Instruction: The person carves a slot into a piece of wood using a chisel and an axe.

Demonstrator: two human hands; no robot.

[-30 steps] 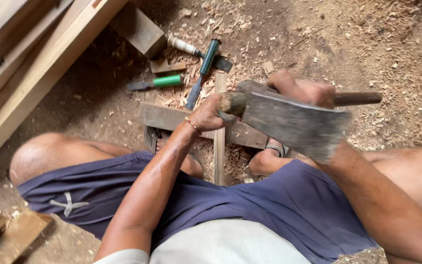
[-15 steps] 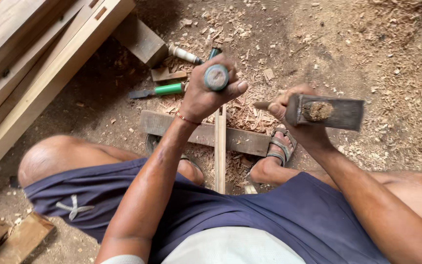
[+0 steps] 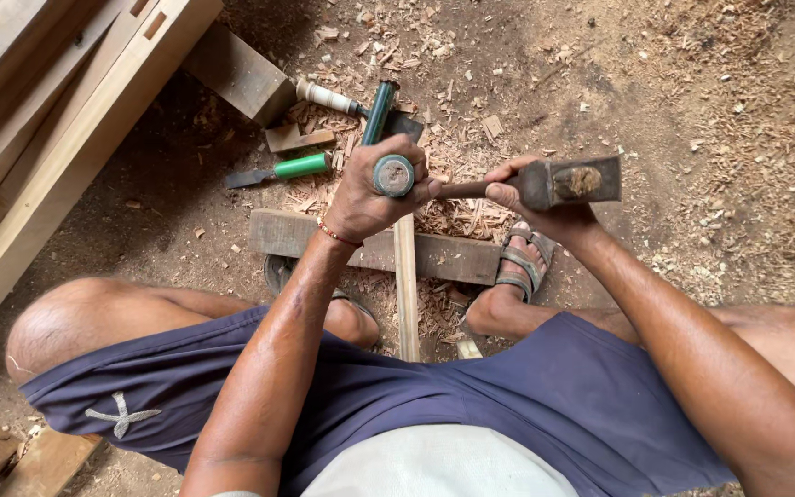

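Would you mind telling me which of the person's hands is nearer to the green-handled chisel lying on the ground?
Left. The left hand grips an upright chisel just right of the green-handled chisel; the right hand, holding the hammer, is farther right.

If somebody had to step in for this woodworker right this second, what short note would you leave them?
Left hand: fingers closed round an upright chisel, butt end facing up.
Right hand: gripping a hammer, head level with the chisel top, just to its right.
Thin wooden strip lies across a thick plank, between sandalled feet.
Done: chips litter the ground.
Left: I can't see the cut, so check it.
Spare green-handled chisel lies nearby.
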